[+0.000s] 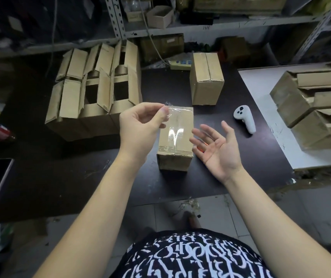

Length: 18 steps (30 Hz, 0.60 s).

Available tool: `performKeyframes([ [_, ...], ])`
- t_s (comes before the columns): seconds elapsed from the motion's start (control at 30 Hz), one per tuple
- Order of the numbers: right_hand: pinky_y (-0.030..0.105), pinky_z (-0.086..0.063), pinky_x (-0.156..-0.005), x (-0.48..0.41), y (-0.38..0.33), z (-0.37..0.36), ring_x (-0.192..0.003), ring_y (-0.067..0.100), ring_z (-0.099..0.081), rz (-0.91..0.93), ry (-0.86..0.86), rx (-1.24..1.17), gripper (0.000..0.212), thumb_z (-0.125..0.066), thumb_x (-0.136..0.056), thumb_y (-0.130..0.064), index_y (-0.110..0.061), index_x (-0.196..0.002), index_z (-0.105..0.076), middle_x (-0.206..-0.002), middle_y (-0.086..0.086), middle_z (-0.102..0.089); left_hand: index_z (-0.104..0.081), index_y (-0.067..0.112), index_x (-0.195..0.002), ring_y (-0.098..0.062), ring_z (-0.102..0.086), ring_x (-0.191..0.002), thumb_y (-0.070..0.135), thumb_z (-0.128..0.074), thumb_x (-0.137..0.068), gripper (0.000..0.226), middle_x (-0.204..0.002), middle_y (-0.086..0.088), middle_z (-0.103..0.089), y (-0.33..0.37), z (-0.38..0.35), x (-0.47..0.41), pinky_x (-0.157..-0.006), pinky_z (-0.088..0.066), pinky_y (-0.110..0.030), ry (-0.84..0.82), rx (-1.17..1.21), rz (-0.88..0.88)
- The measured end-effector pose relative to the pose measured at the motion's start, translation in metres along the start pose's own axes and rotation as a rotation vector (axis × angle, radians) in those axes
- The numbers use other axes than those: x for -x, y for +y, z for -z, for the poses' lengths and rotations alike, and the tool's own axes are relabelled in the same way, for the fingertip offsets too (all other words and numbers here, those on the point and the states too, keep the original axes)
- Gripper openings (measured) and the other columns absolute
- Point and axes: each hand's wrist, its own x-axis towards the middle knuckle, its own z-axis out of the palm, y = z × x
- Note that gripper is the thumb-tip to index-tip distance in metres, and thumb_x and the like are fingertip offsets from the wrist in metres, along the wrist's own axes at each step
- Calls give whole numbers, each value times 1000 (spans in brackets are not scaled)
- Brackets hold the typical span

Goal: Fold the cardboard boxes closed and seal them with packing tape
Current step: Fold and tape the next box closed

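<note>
Head view shows left hand (140, 125) pinching clear packing tape (175, 133) above small closed brown cardboard box (174, 161), right hand (219, 146) spread palm-up.

Both our bare forearms reach forward, hands lifted and held apart.
Our left hand (140, 127) curls inward, thumb and forefinger pinching the end of a clear tape strip (177, 112); our right hand (218, 146) turns palm up beside it, fingers spread, straight and relaxed.
</note>
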Motion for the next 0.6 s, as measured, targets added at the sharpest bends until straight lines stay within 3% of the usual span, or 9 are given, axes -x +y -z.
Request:
performKeyframes([
  [0.07,26,-54,-66,0,5,-3,-81,17,-72,20,108,96,30,-56,-102,-43,-17,-93,-67,-93,2,-76,-78,10,-97,-16,-74,-82,10,-74,-93,6,-84,0,-78,-3,0,2,-71,-57,-24,40,13,32],
  [0.17,24,-52,-64,0,11,0,-74,14,-69,51,240,270,25,-65,-100,-33,-18,-81,-70,-82,-2,-74,-79,17,-93,-16,-75,-83,11,-75,-92,7,-83,1,-78,-10,1,8,-69,-56,-23,130,45,131],
  [0.3,18,-47,-56,5,12,10,-72,9,-66,7,330,410,19,-78,-91,-33,-14,-87,-76,-84,0,-75,-80,16,-88,-12,-74,-77,11,-78,-89,6,-77,1,-77,-22,1,16,-64,-54,-19,234,45,281],
  [0.4,13,-47,-52,7,16,14,-59,0,-62,-17,411,471,21,-82,-87,-32,-12,-88,-77,-80,0,-75,-79,17,-82,-11,-72,-71,12,-82,-86,7,-72,1,-75,-34,1,22,-57,-53,-17,313,26,412],
  [0.6,16,-51,-60,8,24,22,-66,-2,-67,2,378,595,19,-78,-90,-32,-15,-82,-76,-75,-10,-76,-76,14,-81,-12,-73,-72,13,-85,-82,9,-79,-4,-76,-60,6,27,-55,-55,-19,426,39,625],
])
